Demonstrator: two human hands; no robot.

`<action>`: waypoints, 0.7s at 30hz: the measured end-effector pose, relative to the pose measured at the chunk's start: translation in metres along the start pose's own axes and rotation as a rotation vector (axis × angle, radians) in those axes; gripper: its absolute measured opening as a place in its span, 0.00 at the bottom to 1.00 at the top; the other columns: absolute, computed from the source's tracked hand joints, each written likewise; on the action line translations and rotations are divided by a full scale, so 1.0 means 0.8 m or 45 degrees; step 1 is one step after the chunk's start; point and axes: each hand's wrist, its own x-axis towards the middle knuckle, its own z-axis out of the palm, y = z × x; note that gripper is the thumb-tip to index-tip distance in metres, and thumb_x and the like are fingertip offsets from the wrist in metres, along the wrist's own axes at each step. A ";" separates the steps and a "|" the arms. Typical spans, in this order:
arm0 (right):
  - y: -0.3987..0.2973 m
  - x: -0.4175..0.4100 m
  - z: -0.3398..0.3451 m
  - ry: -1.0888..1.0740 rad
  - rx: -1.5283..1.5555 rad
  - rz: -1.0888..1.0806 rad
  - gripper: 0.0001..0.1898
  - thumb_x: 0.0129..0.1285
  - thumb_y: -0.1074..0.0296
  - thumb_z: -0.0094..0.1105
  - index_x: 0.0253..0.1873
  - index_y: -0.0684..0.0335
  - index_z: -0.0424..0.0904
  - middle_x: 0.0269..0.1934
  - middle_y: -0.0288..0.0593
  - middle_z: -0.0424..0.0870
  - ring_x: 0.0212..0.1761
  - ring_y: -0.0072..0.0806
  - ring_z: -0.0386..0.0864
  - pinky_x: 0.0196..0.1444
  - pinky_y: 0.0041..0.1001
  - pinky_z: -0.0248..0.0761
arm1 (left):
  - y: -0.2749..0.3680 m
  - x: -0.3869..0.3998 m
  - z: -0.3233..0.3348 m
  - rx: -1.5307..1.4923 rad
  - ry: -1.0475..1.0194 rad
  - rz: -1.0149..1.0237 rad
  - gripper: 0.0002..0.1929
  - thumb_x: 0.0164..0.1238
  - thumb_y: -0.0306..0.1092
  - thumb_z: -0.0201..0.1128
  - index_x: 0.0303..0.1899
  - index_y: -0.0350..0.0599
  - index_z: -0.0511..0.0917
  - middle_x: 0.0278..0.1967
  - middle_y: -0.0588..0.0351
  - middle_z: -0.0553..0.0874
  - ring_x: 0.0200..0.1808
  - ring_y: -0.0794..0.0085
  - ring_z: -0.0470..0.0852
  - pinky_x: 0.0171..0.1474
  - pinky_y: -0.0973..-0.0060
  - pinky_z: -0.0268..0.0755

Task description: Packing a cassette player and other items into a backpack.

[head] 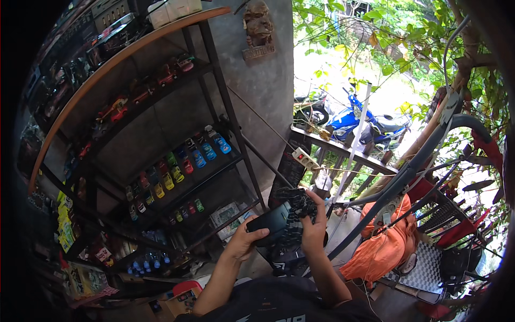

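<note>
My left hand (246, 239) grips a dark, flat, rectangular object (270, 224) with a smooth face, thumb on top. Whether it is a phone or a case I cannot tell. Crumpled black cloth (302, 204) with pale markings is pinched in my right hand (313, 230) and hangs down between both hands. The cloth's upper part lies against the right end of the flat object. Both hands are in front of my chest, above the floor. Behind the cloth, part of what lies below is hidden.
On the left stands a metal shelf unit (229, 166) with rows of toy cars (168, 181) and plastic bottles (147, 265) low down. A power strip (305, 158) hangs on its cord ahead. To the right are a dark curved pipe (376, 211), orange cloth (380, 257) and a wooden railing (346, 149).
</note>
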 end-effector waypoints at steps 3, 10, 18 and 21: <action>0.011 -0.008 0.002 0.080 -0.265 -0.197 0.26 0.63 0.81 0.50 0.67 0.66 0.67 0.57 0.43 0.77 0.58 0.26 0.75 0.64 0.24 0.64 | -0.018 0.008 0.021 -0.205 0.043 0.009 0.20 0.59 0.27 0.72 0.50 0.38 0.72 0.43 0.56 0.82 0.43 0.74 0.83 0.51 0.75 0.77; -0.010 0.007 -0.026 -0.134 -0.424 -0.171 0.26 0.63 0.83 0.47 0.68 0.67 0.67 0.62 0.47 0.75 0.64 0.31 0.72 0.68 0.29 0.60 | -0.049 0.012 0.023 0.237 -0.168 -0.170 0.24 0.60 0.26 0.71 0.57 0.39 0.70 0.51 0.54 0.81 0.53 0.75 0.80 0.59 0.75 0.71; -0.005 -0.010 0.004 -0.284 -0.592 -0.316 0.28 0.65 0.79 0.50 0.71 0.67 0.64 0.74 0.59 0.57 0.79 0.48 0.51 0.76 0.37 0.46 | -0.048 0.025 0.036 -0.072 -0.044 0.086 0.27 0.74 0.37 0.59 0.69 0.48 0.59 0.61 0.54 0.75 0.59 0.72 0.77 0.62 0.70 0.71; 0.000 -0.028 0.017 -0.293 -0.435 -0.315 0.28 0.65 0.78 0.51 0.71 0.69 0.63 0.75 0.60 0.54 0.79 0.50 0.48 0.77 0.39 0.43 | -0.040 0.036 0.031 -0.167 -0.034 0.258 0.29 0.75 0.36 0.58 0.71 0.49 0.55 0.62 0.53 0.73 0.60 0.71 0.76 0.60 0.71 0.72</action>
